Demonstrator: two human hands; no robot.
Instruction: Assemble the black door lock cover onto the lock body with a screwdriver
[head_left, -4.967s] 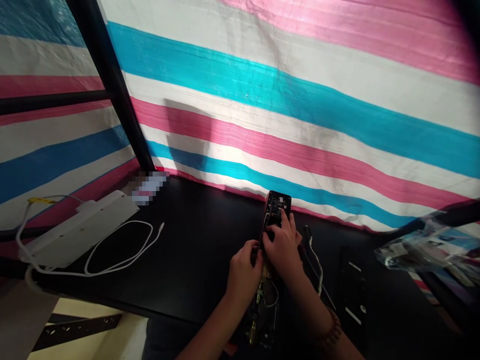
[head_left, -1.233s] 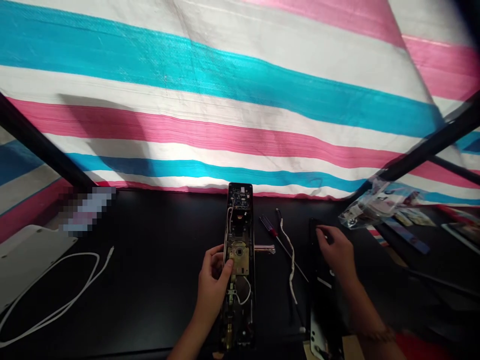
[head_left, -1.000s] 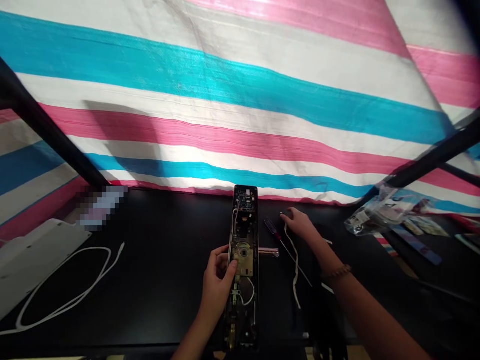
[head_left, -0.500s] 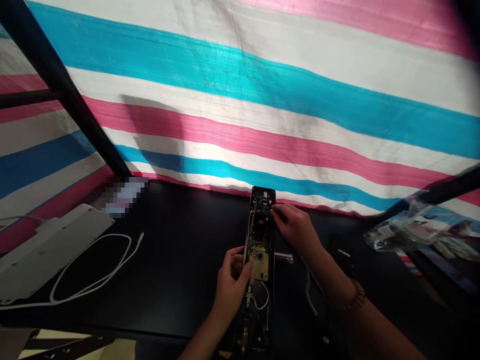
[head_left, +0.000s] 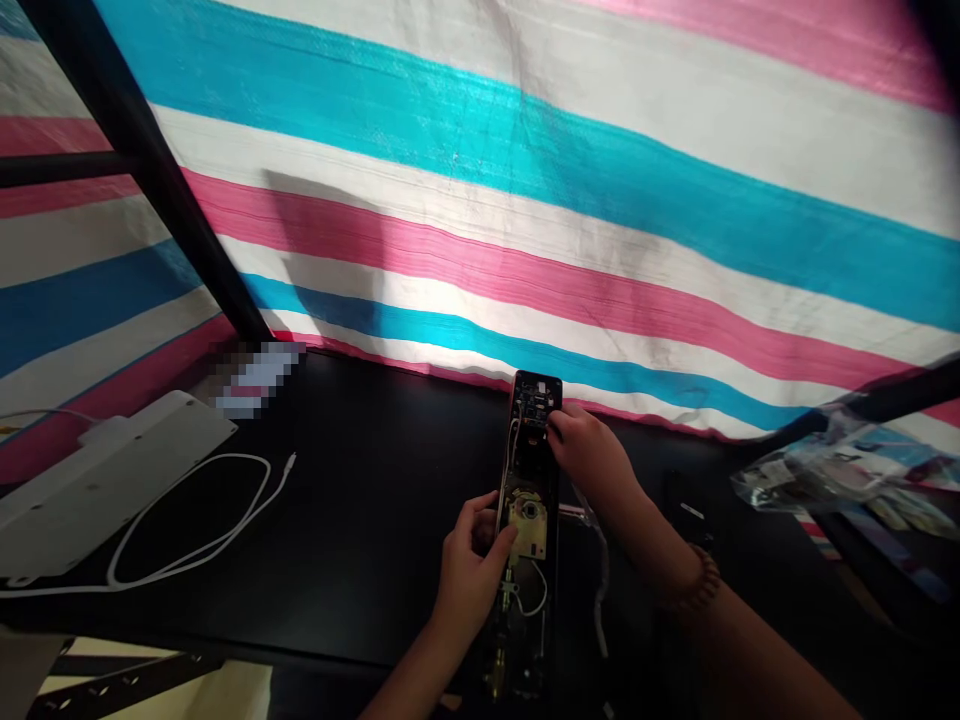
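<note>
A long, narrow black housing (head_left: 551,600), looking like an electronic door lock panel with its back uncovered, stands in front of me. Near its top is a dark circuit board (head_left: 534,396); lower down sit a brass-coloured plate (head_left: 527,535) and thin white wires. My left hand (head_left: 474,555) is closed around the housing's left side, its thumb over the plate's edge. At the board's right lower edge, my right hand (head_left: 592,445) is pinched closed. A pale cable (head_left: 602,580) trails down from beneath it; its end is hidden by the fingers.
On the black table (head_left: 352,540) at left lie a white power strip (head_left: 112,485) and a looped white cable (head_left: 259,510). Clear plastic bags (head_left: 817,465) are at right, near a dark object (head_left: 686,505). Striped sheeting (head_left: 450,240) closes off the back.
My view has shifted slightly. My right hand stays at the board, its fingers now more tucked in. The pale cable hangs closer to the housing, leading up under that hand. My left hand keeps its hold.
</note>
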